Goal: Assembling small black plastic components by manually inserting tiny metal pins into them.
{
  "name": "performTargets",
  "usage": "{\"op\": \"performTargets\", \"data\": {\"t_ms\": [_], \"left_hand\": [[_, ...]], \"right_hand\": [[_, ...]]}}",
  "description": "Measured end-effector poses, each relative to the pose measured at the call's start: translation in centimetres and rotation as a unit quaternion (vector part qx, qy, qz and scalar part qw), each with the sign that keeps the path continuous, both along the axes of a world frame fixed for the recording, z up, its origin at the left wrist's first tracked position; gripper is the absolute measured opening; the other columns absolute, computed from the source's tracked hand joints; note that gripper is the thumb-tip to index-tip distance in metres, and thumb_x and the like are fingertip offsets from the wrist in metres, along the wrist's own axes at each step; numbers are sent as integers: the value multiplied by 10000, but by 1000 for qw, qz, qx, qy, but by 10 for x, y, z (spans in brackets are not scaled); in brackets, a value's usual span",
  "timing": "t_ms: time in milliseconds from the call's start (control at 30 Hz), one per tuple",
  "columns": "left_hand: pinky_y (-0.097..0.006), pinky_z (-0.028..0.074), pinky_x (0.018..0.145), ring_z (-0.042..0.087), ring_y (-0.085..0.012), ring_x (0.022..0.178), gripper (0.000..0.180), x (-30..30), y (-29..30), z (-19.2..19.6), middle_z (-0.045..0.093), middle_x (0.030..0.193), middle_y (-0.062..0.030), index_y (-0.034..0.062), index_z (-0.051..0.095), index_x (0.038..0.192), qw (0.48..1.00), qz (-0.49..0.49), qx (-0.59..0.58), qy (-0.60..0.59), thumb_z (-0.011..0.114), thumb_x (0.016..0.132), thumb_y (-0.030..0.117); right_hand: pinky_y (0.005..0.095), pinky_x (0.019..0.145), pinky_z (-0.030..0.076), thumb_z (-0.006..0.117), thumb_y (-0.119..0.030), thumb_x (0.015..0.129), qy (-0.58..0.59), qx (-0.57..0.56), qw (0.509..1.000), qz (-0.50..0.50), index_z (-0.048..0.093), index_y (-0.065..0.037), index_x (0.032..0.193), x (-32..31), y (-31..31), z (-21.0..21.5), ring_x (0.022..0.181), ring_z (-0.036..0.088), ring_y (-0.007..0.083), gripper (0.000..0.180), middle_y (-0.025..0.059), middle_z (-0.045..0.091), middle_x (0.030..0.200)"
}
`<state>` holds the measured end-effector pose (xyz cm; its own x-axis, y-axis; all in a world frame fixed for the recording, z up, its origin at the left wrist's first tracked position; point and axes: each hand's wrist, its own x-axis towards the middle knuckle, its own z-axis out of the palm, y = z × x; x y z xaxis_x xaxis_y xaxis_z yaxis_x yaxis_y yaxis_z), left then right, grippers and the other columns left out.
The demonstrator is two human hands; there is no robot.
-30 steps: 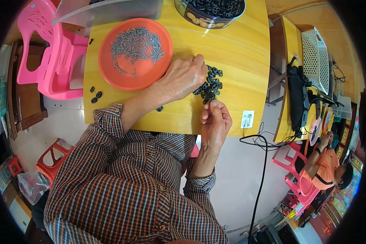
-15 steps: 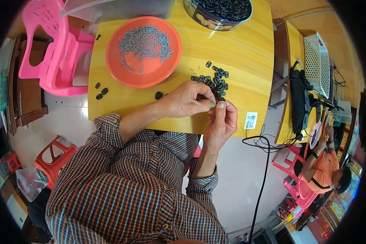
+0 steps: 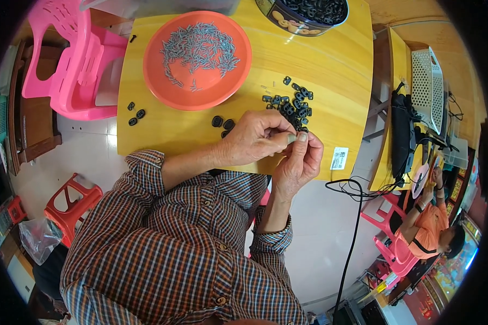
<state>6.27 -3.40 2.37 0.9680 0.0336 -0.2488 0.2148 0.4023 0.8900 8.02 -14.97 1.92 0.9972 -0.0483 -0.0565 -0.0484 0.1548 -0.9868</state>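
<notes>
Two hands of mine meet at the fingertips above the near side of the yellow table (image 3: 331, 70). My left hand (image 3: 257, 140) has its thumb and fingers curled in, and my right hand (image 3: 301, 162) is bent the same way, thumb uppermost. My fingers cover the spot where they meet, so I cannot tell what, if anything, I am pinching there.

The pile of black pieces (image 3: 298, 103) lies just beyond my fingertips, between the table's middle and its right edge. A few loose black pieces (image 3: 217, 121) lie beside my left wrist, and three more black pieces (image 3: 140, 114) sit close to the left edge. Nearer that edge than the right one stands an orange bowl (image 3: 195, 106) of thin grey screws (image 3: 200, 46). A tin (image 3: 293, 25) full of black pieces stands toward the far right corner; a white label (image 3: 339, 158) lies by the near right corner.
</notes>
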Motion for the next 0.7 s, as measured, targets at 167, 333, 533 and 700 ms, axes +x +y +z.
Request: {"op": "performTargets", "data": {"t_ms": [167,333,533,700], "left_hand": [[-182,444,544,544,-41,658,88,2,-1,-7,553,835,-9,-7,643,924,997,21,32,-69,644,846,33],[-191,451,560,552,-58,684,106,3,3,-7,553,839,-23,-4,641,938,993,0,72,-90,650,839,34],[-201,455,572,551,-72,683,111,5,3,-14,550,834,-27,-2,635,952,988,7,96,-124,632,842,12],[-201,457,577,549,-69,670,108,4,5,-15,561,827,-20,-13,627,973,997,-3,26,-74,584,876,5]], "right_hand": [[166,528,416,565,-122,929,11,3,1000,-12,560,-19,930,2,-2,1,630,491,35,103,5,571,783],[168,530,421,567,-122,928,34,19,999,2,559,-20,923,3,-4,0,634,492,35,102,7,571,786],[162,497,380,563,-118,927,46,19,999,-3,563,-20,921,3,-3,1,622,485,29,98,5,568,767],[174,529,386,565,-109,919,78,88,993,18,572,-16,913,4,-4,0,588,486,58,93,33,586,768]]}}
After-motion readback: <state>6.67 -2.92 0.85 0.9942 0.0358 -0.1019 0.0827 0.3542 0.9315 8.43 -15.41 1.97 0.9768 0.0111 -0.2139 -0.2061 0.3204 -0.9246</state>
